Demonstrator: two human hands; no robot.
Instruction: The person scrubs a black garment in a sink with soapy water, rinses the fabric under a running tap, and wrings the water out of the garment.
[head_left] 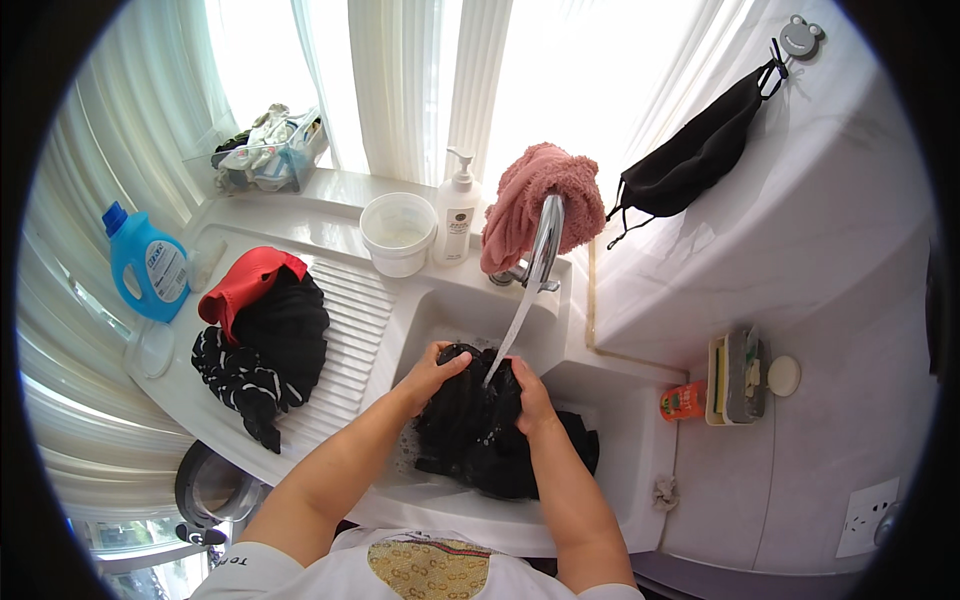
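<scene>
Water pours from the chrome faucet (545, 240) onto a wet black garment (470, 420) in the white sink (640, 450). My left hand (437, 372) grips the garment's upper left edge, thumb on top. On its other side my right hand (533, 398) holds the cloth, with the stream falling between the two hands. The lower part of the black cloth spreads across the basin, and some suds show beside it. What kind of garment it is, I cannot make out. A pink fluffy towel (540, 200) is draped over the faucet's top.
On the ribbed washboard (350, 330) at left lie a red and black cap (265, 290) and a black-and-white patterned cloth (240, 375). Behind stand a blue detergent bottle (150, 265), a white tub (398, 235) and a pump bottle (457, 215). A black mask (690, 160) hangs at right.
</scene>
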